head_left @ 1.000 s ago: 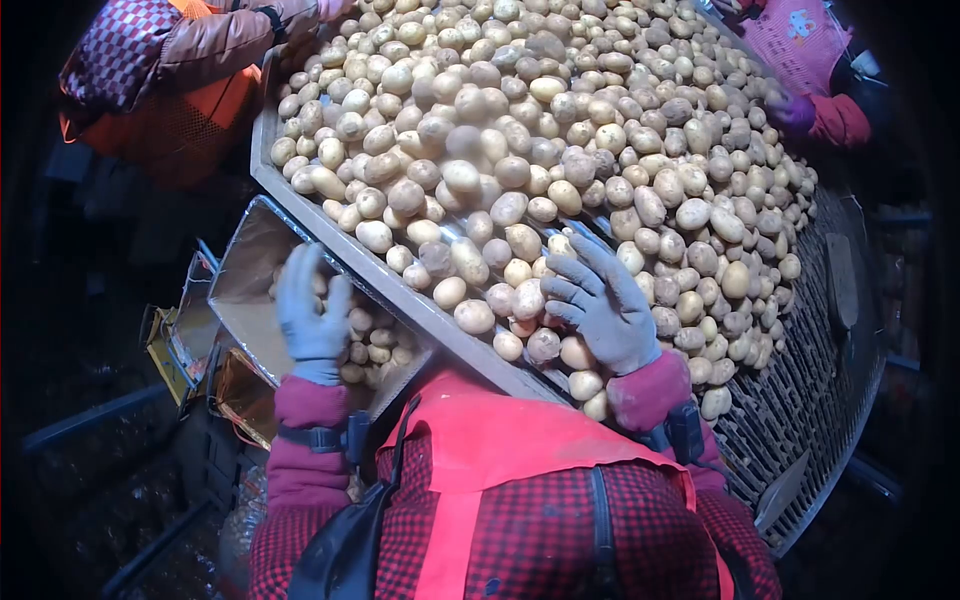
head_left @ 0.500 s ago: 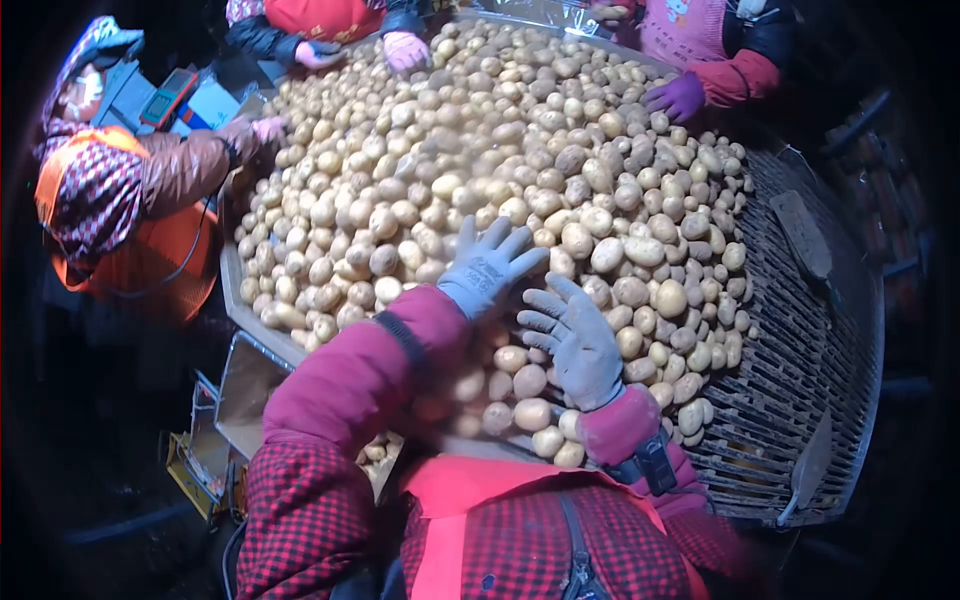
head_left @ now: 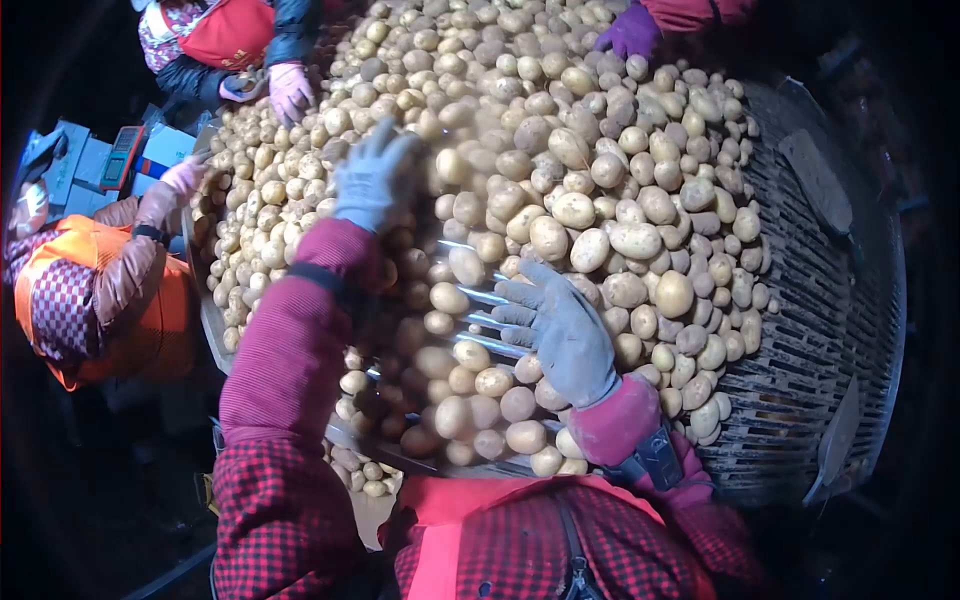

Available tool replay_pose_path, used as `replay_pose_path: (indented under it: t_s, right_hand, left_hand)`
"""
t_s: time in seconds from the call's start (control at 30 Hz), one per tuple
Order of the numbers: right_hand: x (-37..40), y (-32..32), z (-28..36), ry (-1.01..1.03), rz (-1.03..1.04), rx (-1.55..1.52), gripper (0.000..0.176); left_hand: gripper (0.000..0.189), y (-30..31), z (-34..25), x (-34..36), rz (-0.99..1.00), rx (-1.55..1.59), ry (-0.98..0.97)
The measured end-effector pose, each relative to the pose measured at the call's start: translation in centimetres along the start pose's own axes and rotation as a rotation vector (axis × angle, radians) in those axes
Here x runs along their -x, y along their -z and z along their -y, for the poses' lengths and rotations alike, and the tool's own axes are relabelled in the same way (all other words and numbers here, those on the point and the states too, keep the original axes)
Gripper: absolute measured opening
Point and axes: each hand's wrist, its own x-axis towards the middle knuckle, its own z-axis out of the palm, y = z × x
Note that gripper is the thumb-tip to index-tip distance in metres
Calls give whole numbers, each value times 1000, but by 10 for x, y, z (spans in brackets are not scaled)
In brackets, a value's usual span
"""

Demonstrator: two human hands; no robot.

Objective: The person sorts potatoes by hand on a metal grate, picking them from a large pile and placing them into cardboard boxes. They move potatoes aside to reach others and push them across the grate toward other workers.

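Note:
Potatoes (head_left: pixel 570 150) lie heaped over a slatted metal table (head_left: pixel 800 330). My left hand (head_left: pixel 375 178), in a grey glove, is on the left part of the heap, somewhat blurred, with fingers pointing up and apart. My right hand (head_left: pixel 562 330), also gloved in grey, rests with spread fingers against the potatoes right of a gap where shiny metal bars (head_left: pixel 482 320) show. Neither hand grips a potato. Below the gap, several potatoes lie near my body, some blurred.
Pink-gloved hands (head_left: pixel 290 92) of a co-worker are at the upper left, and a purple-gloved hand (head_left: pixel 632 32) is at the top. At left stands a person in an orange apron (head_left: pixel 150 310). Flat metal scoops (head_left: pixel 815 180) lie on the slats at right.
My left hand has moved up and left, away from my right hand. Metal bars now show between them. The view has shifted, and potatoes near my body have moved.

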Motion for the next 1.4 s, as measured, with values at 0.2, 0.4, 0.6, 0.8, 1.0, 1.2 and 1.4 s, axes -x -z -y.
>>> replay_pose_path:
  t_s: [0.2, 0.4, 0.6, 0.8, 1.0, 1.2, 1.4]
  right_hand:
    - [-5, 2, 6, -51, 104, -9, 53]
    - [-5, 9, 0, 21, 128, 130, 64]
    - [-10, 2, 2, -24, 87, 185, 63]
    - [-12, 5, -6, -48, 101, 1, 55]
    - [-9, 10, -7, -26, 136, -24, 56]
    - [-6, 10, -3, -43, 129, 10, 58]
    - [-3, 11, -2, -30, 144, 54, 58]
  left_hand:
    - [58, -20, 41, -32, -12, -212, 8]
    - [60, -9, 86, -54, 65, -335, 189]
    - [43, 46, 2, -5, 43, 294, -162]
    - [33, 48, -56, 73, 340, 14, -274]
    - [26, 86, -78, 112, 196, -34, -216]
    - [27, 116, -58, 152, 171, -109, -69]
    - [23, 105, -31, 136, 146, -321, -67]
